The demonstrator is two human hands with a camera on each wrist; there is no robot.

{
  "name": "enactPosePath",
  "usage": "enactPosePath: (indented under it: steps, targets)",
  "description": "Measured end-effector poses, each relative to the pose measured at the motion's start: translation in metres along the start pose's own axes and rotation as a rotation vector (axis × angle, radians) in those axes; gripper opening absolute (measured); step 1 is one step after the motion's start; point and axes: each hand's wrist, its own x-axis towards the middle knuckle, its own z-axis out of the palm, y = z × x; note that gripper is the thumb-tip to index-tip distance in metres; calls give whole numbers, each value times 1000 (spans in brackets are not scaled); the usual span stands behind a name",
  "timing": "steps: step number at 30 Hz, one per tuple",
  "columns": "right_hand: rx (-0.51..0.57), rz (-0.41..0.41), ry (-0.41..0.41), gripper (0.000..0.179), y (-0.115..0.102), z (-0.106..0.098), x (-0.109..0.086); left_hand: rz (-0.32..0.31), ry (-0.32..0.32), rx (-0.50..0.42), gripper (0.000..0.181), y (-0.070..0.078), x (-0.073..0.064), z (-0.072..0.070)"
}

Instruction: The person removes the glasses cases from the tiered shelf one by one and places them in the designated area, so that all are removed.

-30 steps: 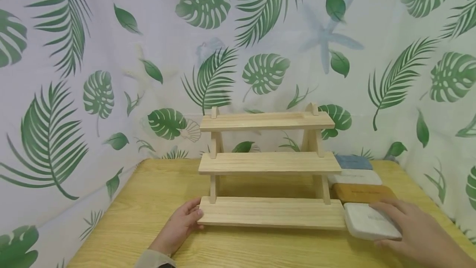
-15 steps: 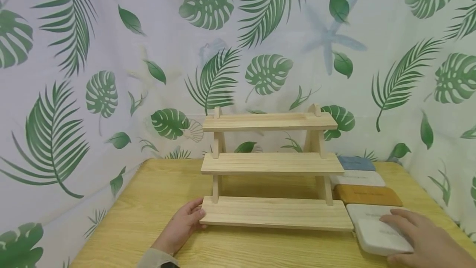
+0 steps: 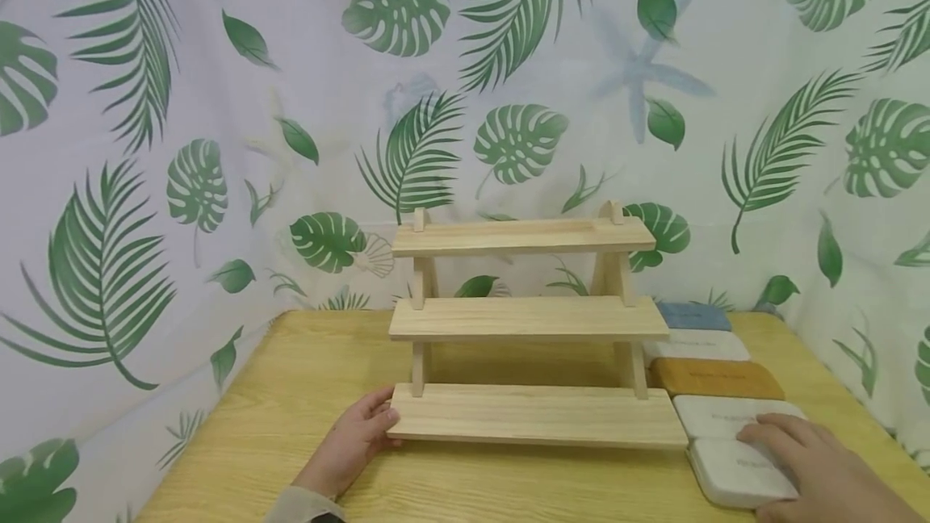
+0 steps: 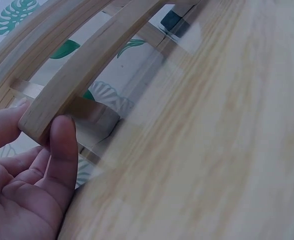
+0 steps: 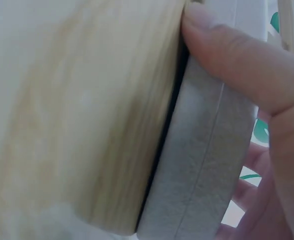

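Note:
A three-tier wooden display stand stands on the table. My left hand holds the left end of its bottom shelf; in the left wrist view, fingers and thumb pinch the shelf's end. To the right, my right hand grips a white rounded case with faint lettering. In the right wrist view the thumb lies along the side of this case, which has a seam. Just behind, a second white case lies partly under the fingers.
Behind those, an orange-brown case, another white case and a blue case lie in a row beside the stand. The wooden table meets a leaf-print cloth at the back and sides.
My right hand has drawn the front white case toward the near edge and slightly right. A second white case now shows between it and the orange-brown one. The left hand keeps its hold.

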Motion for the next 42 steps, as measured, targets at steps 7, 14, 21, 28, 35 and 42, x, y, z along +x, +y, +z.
enactPosePath:
  steps: [7,14,21,28,35,42]
  targets:
    - [15,-2,10,93,-9,-4,3,-6,8,0,73,4,-3,-3]
    - [56,27,-41,94,-8,-2,1,-15,8,5,71,6,-6,-2]
    - [80,28,-37,89,-8,-6,-2,-21,-5,3,72,4,-5,-1]
    - [73,-111,105,57,-11,-8,-2,-18,14,-6,72,3,-6,-4]
    - [99,-100,150,60,-19,-13,3,-35,17,-2,74,4,-7,-7]
    - [70,-90,258,75,-30,-28,15,-45,143,130,67,17,-1,-4]
